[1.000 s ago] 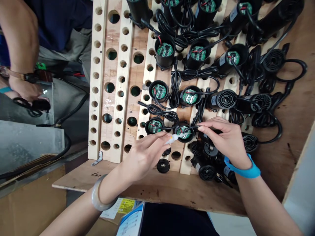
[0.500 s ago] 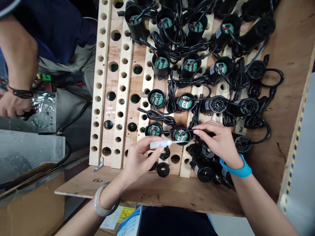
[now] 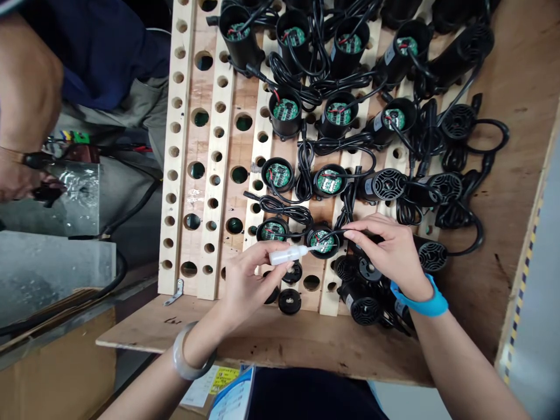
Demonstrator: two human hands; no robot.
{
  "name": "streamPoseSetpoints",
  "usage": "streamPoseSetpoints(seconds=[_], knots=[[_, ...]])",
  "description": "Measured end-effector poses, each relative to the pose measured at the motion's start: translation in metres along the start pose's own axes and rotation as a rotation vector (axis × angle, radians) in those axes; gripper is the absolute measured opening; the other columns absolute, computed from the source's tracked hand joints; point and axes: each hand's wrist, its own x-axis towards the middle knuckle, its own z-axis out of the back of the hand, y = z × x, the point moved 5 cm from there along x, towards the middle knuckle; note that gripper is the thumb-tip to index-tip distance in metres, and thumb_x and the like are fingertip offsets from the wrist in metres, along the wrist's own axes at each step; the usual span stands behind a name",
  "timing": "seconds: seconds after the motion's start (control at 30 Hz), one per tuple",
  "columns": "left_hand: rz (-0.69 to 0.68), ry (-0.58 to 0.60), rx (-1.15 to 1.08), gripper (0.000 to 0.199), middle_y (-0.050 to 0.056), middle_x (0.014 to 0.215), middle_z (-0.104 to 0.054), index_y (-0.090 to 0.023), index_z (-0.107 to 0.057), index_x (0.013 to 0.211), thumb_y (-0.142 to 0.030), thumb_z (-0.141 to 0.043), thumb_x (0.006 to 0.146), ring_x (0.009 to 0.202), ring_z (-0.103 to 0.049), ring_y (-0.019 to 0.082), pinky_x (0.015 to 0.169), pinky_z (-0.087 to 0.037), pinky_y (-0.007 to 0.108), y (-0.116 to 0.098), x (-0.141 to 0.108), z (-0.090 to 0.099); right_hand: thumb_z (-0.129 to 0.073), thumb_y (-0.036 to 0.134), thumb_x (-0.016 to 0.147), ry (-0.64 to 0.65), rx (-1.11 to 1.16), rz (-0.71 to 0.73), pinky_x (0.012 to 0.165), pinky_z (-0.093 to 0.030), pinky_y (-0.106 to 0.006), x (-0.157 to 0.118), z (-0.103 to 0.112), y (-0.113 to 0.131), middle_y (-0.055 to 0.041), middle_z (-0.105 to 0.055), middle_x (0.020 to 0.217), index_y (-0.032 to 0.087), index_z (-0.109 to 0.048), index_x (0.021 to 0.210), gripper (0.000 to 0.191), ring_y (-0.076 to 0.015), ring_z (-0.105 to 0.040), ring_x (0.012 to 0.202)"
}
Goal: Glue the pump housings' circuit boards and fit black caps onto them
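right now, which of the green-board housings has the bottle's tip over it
The rightmost green-board housing in the nearest row: only there does the left hand point the bottle, while the right hand pinches a cable beside it.

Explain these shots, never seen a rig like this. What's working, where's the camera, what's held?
There is no robot here: a person works with two bare hands. Every picture comes from one camera worn on the head, looking forward and down.

The left hand holds a small white bottle with a thin tip, pointed over a green circuit board inside a black housing. I can't tell whether the tip touches. The right hand pinches a black cable reaching over that board.

Below is a wooden rack with drilled strips. More black housings stand or lie on it, among coiled cables.

At far left is another person's hand.
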Motion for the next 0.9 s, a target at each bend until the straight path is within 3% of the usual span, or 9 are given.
streamPoseSetpoints(seconds=[0.13, 0.33, 0.9], knots=[[-0.161, -0.026, 0.134, 0.022, 0.004, 0.098, -0.072, -0.018, -0.064, 0.101, -0.014, -0.068, 0.08, 0.091, -0.069, 0.015, 0.081, -0.059, 0.025, -0.006, 0.0, 0.0, -0.066, 0.028, 0.083, 0.0, -0.001, 0.001, 0.077, -0.047, -0.038, 0.0, 0.0, 0.0, -0.0016, -0.073, 0.081, 0.024, -0.072, 0.085, 0.008, -0.0195, -0.063, 0.079], [-0.33, -0.036, 0.241, 0.023, 0.007, 0.101, -0.073, -0.017, -0.061, 0.104, -0.012, -0.066, 0.081, 0.092, -0.071, 0.016, 0.079, -0.06, 0.023, -0.019, 0.001, -0.001, -0.066, 0.029, 0.083, -0.007, 0.003, -0.006, 0.077, -0.048, -0.038, 0.0, -0.001, -0.001, -0.0015, -0.073, 0.082, 0.025, -0.072, 0.085, 0.008, -0.0199, -0.064, 0.08], [-0.447, -0.048, 0.336, 0.023, 0.006, 0.1, -0.073, -0.016, -0.06, 0.101, -0.008, -0.066, 0.08, 0.087, -0.072, 0.015, 0.079, -0.06, 0.021, -0.03, 0.0, -0.002, -0.066, 0.029, 0.083, -0.015, 0.009, -0.004, 0.075, -0.048, -0.037, 0.001, 0.001, 0.0, -0.0009, -0.072, 0.08, 0.025, -0.072, 0.083, 0.007, -0.0192, -0.064, 0.077]])
